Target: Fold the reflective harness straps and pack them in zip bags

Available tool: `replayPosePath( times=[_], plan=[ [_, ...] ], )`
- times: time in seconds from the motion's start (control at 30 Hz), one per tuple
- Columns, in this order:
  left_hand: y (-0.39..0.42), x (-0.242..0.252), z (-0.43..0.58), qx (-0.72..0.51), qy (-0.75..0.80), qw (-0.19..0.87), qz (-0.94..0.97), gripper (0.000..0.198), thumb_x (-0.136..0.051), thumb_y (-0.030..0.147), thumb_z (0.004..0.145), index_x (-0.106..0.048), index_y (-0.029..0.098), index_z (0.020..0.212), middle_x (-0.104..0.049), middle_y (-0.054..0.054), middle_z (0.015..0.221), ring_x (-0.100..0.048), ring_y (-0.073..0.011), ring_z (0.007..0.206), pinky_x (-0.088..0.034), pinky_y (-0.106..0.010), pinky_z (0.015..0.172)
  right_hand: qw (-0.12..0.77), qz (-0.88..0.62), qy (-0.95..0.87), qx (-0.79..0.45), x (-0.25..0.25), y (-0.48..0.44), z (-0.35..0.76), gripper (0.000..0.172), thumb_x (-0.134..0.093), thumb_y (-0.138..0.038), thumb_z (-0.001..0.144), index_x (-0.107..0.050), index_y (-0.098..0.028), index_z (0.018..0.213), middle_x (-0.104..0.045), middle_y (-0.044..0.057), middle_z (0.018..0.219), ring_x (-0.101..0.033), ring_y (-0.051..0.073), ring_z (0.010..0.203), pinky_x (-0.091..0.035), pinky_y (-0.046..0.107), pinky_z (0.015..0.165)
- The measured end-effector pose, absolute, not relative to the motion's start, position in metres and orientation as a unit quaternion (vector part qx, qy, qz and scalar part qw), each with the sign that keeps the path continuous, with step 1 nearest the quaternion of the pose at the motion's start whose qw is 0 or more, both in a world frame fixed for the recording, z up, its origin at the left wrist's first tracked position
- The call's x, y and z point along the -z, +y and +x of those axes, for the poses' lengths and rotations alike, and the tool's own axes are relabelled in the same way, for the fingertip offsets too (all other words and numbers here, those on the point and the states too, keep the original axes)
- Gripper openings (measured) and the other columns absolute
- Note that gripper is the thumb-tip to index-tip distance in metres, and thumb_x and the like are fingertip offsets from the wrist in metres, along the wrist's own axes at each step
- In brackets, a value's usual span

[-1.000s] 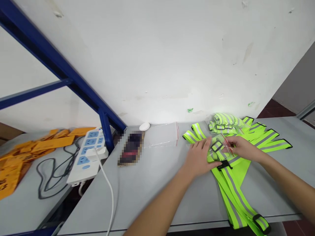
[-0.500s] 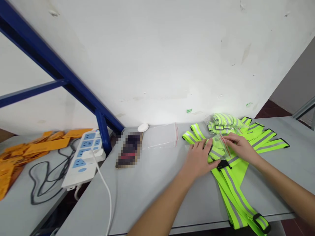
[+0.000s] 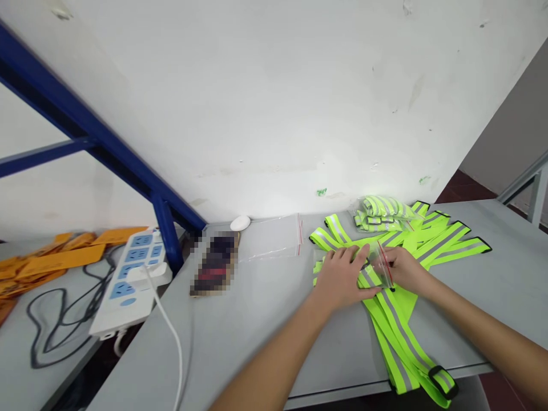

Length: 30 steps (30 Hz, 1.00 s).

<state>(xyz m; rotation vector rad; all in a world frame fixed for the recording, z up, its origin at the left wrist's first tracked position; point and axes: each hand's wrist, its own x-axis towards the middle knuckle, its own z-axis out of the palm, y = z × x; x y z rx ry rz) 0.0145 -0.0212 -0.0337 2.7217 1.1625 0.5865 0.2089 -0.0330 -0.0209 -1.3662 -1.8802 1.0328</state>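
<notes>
My left hand (image 3: pixel 340 279) lies over a clear zip-lock bag (image 3: pixel 379 261) with a red seal line, its fingers across the top and thumb at the near side. Inside the bag is a folded fluorescent yellow-green strap with grey reflective stripes; part of it shows left of my fingers. At the bag's mouth, the curled fingers of my right hand (image 3: pixel 405 271) grip the edge; their tips are partly hidden. Beneath the bag, loose reflective straps (image 3: pixel 398 319) with black buckles spread over the table. Just behind sits a filled bag of folded straps (image 3: pixel 381 214).
Flat clear bags (image 3: pixel 272 237) lie left of my hands, beside a white oval object (image 3: pixel 240 223) and a blurred-out item (image 3: pixel 216 262). Farther left are a power strip (image 3: pixel 128 279) with a white cable, a blue metal frame (image 3: pixel 166 228) and orange pieces (image 3: pixel 64 260). A wall stands behind.
The folded strap now shows left of my left hand, farther from the bag's mouth. My right hand has come closer to the red seal line. The view has shifted slightly right.
</notes>
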Motion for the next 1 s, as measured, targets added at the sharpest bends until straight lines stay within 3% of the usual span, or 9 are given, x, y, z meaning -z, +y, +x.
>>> replayPosePath(
  times=[0.13, 0.23, 0.33, 0.43, 0.53, 0.67, 0.83, 0.9, 1.0],
  plan=[
    [-0.021, 0.029, 0.017, -0.178, 0.383, 0.056, 0.905, 0.087, -0.055, 0.071, 0.074, -0.035, 0.022, 0.143, -0.056, -0.012, 0.129, -0.053, -0.0308, 0.116, -0.04, -0.046, 0.097, 0.312, -0.55, -0.679, -0.373, 0.027, -0.03, 0.204, 0.032, -0.066, -0.047, 0.076, -0.062, -0.019, 0.06, -0.051, -0.001, 0.062, -0.048, 0.016, 0.061, -0.039, 0.028, 0.058],
    [-0.025, 0.028, 0.019, -0.151, 0.399, 0.042, 0.904, 0.094, -0.048, 0.078, 0.072, -0.032, 0.021, 0.145, -0.046, -0.015, 0.142, -0.044, -0.0364, 0.126, -0.037, -0.053, 0.1, 0.337, -0.582, -0.665, -0.324, 0.031, -0.033, 0.212, 0.032, -0.068, -0.05, 0.073, -0.066, -0.02, 0.064, -0.045, -0.002, 0.062, -0.041, 0.013, 0.056, -0.038, 0.028, 0.053],
    [-0.027, 0.029, 0.021, -0.133, 0.408, 0.029, 0.903, 0.094, -0.038, 0.083, 0.073, -0.032, 0.024, 0.146, -0.036, -0.015, 0.15, -0.035, -0.0407, 0.133, -0.034, -0.061, 0.101, 0.364, -0.607, -0.667, -0.233, 0.031, -0.037, 0.227, 0.027, -0.061, -0.047, 0.082, -0.067, -0.021, 0.08, -0.045, -0.001, 0.065, -0.044, 0.015, 0.057, -0.041, 0.029, 0.054],
    [-0.026, 0.029, 0.019, -0.131, 0.402, 0.023, 0.906, 0.076, -0.032, 0.074, 0.084, -0.032, 0.03, 0.146, -0.036, -0.01, 0.151, -0.034, -0.0393, 0.136, -0.034, -0.063, 0.101, 0.345, -0.563, -0.742, -0.119, 0.032, -0.041, 0.24, 0.028, -0.05, -0.036, 0.091, -0.059, -0.022, 0.114, -0.058, 0.008, 0.092, -0.057, 0.022, 0.08, -0.05, 0.036, 0.071],
    [-0.023, 0.027, 0.013, -0.128, 0.385, 0.034, 0.913, 0.061, -0.026, 0.062, 0.093, -0.031, 0.032, 0.146, -0.035, -0.005, 0.152, -0.032, -0.0354, 0.138, -0.033, -0.061, 0.103, 0.256, -0.486, -0.836, 0.022, 0.035, -0.041, 0.243, 0.039, -0.047, -0.021, 0.092, -0.05, -0.027, 0.13, -0.054, 0.013, 0.124, -0.052, 0.029, 0.112, -0.047, 0.048, 0.091],
    [-0.018, 0.024, 0.005, -0.13, 0.353, 0.049, 0.925, 0.07, -0.029, 0.066, 0.09, -0.029, 0.026, 0.147, -0.035, -0.009, 0.152, -0.029, -0.0317, 0.14, -0.029, -0.057, 0.108, 0.213, -0.439, -0.865, 0.116, 0.038, -0.032, 0.238, 0.041, -0.05, -0.011, 0.088, -0.056, -0.027, 0.126, -0.057, 0.012, 0.128, -0.049, 0.03, 0.121, -0.045, 0.048, 0.096],
    [-0.017, 0.026, 0.0, -0.188, 0.313, 0.018, 0.931, 0.102, -0.05, 0.084, 0.066, -0.034, 0.019, 0.143, -0.034, -0.018, 0.15, -0.03, -0.0355, 0.138, -0.018, -0.059, 0.112, 0.264, -0.383, -0.879, 0.107, 0.032, -0.016, 0.23, 0.022, -0.054, -0.01, 0.086, -0.065, -0.022, 0.1, -0.062, 0.013, 0.125, -0.049, 0.029, 0.126, -0.045, 0.047, 0.095],
    [-0.019, 0.029, -0.001, -0.214, 0.292, -0.008, 0.932, 0.085, -0.055, 0.077, 0.069, -0.045, 0.023, 0.133, -0.043, -0.016, 0.144, -0.037, -0.0337, 0.133, -0.014, -0.059, 0.113, 0.275, -0.364, -0.886, 0.079, 0.028, -0.013, 0.226, 0.02, -0.05, -0.01, 0.087, -0.064, -0.022, 0.095, -0.066, 0.011, 0.119, -0.056, 0.026, 0.119, -0.045, 0.046, 0.094],
    [-0.022, 0.032, -0.001, -0.277, 0.262, -0.054, 0.923, 0.042, -0.053, 0.051, 0.085, -0.054, 0.026, 0.118, -0.06, -0.01, 0.126, -0.054, -0.0249, 0.117, -0.013, -0.056, 0.115, 0.299, -0.354, -0.885, 0.04, 0.02, -0.012, 0.218, 0.025, -0.043, -0.007, 0.088, -0.062, -0.022, 0.094, -0.073, 0.007, 0.099, -0.067, 0.02, 0.091, -0.044, 0.045, 0.094]
  ],
)
